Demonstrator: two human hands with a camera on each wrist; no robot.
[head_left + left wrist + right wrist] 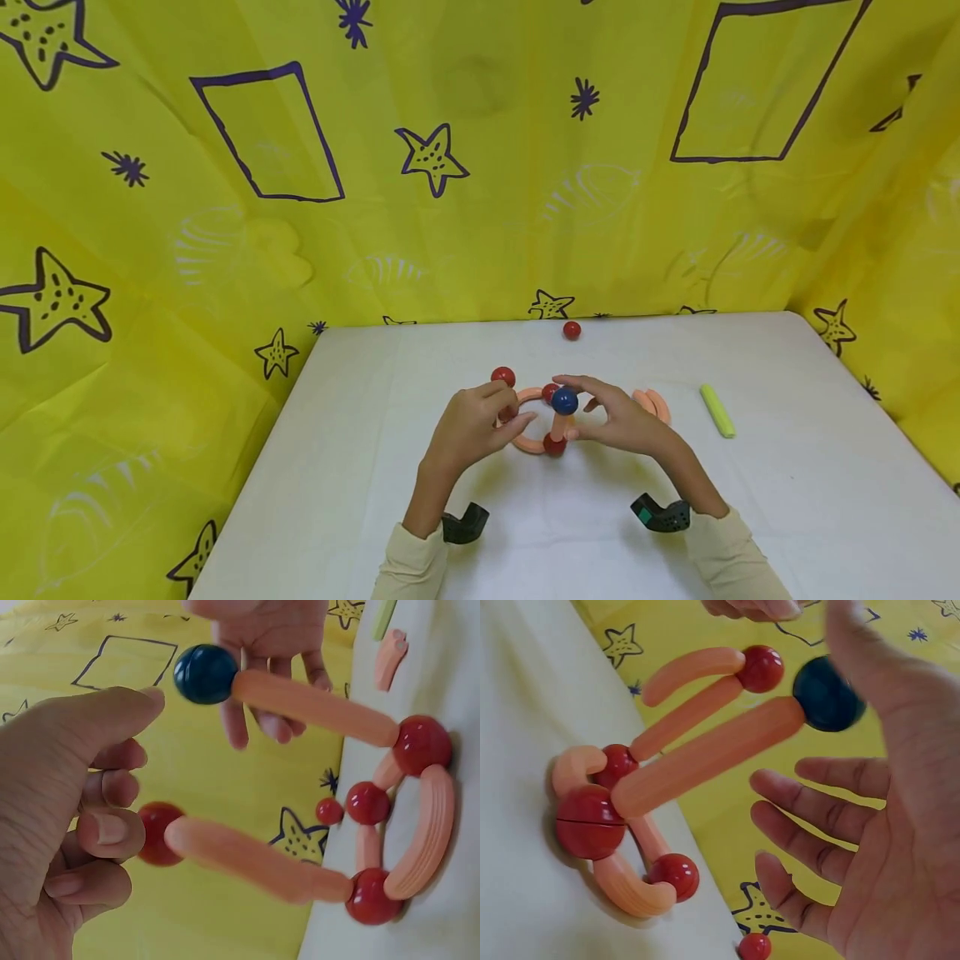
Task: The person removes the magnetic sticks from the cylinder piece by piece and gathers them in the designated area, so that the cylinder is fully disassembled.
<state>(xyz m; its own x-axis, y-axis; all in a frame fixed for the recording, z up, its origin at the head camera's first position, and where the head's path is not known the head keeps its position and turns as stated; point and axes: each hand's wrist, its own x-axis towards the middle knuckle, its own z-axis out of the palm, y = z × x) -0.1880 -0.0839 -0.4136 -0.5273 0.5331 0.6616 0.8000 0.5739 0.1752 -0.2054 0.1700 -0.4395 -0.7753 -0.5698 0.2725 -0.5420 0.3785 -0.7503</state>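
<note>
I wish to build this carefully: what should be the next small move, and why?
Perhaps swing the top curved rod across to the blue ball: one end meets a raised red ball, the other looks free, and the blue ball shows only its straight rod.

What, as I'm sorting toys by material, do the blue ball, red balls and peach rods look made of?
Blue ball and red balls: glossy, probably hard plastic, given bright highlights and one red ball's seam; lacquered metal is possible.
Peach rods: likely moulded plastic, duller satin finish, given soft sheen and grooves on a curved one.
</note>
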